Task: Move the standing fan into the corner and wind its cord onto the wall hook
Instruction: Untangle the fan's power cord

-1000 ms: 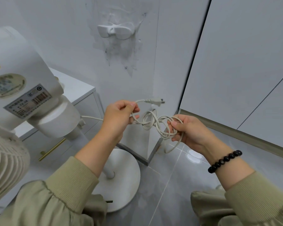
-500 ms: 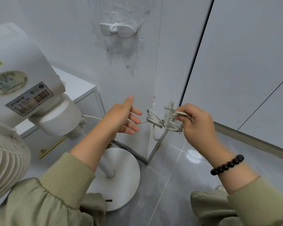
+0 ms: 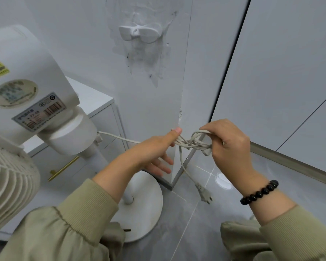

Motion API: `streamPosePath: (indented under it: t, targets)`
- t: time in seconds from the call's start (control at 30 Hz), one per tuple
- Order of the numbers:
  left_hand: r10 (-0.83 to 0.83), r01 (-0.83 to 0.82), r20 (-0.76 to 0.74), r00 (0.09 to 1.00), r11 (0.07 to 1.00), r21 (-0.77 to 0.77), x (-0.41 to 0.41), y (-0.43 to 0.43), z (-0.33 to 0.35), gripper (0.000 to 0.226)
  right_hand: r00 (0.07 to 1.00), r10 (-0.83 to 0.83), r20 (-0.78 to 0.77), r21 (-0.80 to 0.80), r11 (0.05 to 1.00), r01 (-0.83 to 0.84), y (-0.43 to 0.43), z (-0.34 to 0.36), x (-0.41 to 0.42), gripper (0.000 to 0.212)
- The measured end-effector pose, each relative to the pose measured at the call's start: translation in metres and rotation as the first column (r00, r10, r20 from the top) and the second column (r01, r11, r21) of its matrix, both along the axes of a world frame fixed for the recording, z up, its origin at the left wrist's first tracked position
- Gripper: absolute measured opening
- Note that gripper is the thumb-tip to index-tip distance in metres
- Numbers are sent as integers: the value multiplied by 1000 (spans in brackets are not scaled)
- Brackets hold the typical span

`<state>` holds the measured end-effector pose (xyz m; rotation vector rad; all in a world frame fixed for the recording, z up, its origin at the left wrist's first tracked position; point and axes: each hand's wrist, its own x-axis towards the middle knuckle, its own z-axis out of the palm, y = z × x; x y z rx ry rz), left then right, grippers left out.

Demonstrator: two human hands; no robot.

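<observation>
We look down into a grey room: pale walls, a projecting wall corner (image 3: 179, 102) in the middle, grey floor (image 3: 205, 232) tiles with white grout, and white panels (image 3: 280, 72) at the right. High on the wall, a white hook (image 3: 140, 32) sits in a scuffed patch with nothing on it. At the left a white cabinet (image 3: 94, 102) with a brass handle (image 3: 63, 168) stands against the wall; the fan (image 3: 32, 98) stands in front of it, its round base (image 3: 145, 204) on the floor beside the wall corner.

Our right hand (image 3: 226, 146) closes its grip on a bundle of cord (image 3: 194, 142) loops, low and well below the hook. Our left hand (image 3: 156, 149) pinches the cord at the bundle's left end with thumb and forefinger, other fingers spread. The cord runs left to the fan's neck, and the plug (image 3: 204, 194) dangles below the bundle. A dark bead bracelet (image 3: 260, 193) circles the right wrist.
</observation>
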<state>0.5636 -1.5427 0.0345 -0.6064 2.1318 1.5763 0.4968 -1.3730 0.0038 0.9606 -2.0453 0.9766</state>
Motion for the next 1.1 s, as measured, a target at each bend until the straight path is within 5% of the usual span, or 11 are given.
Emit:
streamPosePath:
  t: [0.13, 0.23, 0.4, 0.57, 0.67, 0.83, 0.97, 1.1]
  targets:
    - [105, -99, -31, 994, 983, 155, -6, 4, -10, 30, 999, 41, 17, 17, 999, -41, -2, -2, 3, 31]
    - [145, -125, -93, 985, 974, 188, -13, 4, -15, 20, 967, 52, 248, -66, 997, -36, -1, -1, 3, 34]
    - [246, -189, -204, 948, 946, 264, -16, 10, -13, 8, 676, 152, 721, -267, 961, 69, 3, 3, -9, 34]
    - [262, -144, -323, 909, 927, 347, -16, 17, -7, 14, 282, 488, 826, -547, 814, 193, 5, 2, -17, 31]
    - [291, -176, -347, 892, 929, 325, -16, 16, -7, 10, 193, 487, 852, -519, 836, 181, 6, 4, -17, 34]
    - [261, -179, -377, 889, 955, 238, -15, 15, -9, 9, 287, 510, 811, -518, 854, -55, 13, 19, -19, 36]
    - [249, -179, -400, 882, 962, 205, -16, 14, -11, 8, 544, 199, 815, -159, 980, -121, 5, 27, -5, 9]
    - [242, -196, -427, 871, 969, 149, -17, 17, -11, 9, 728, -69, 682, 190, 978, -84, -6, 18, 6, 10]
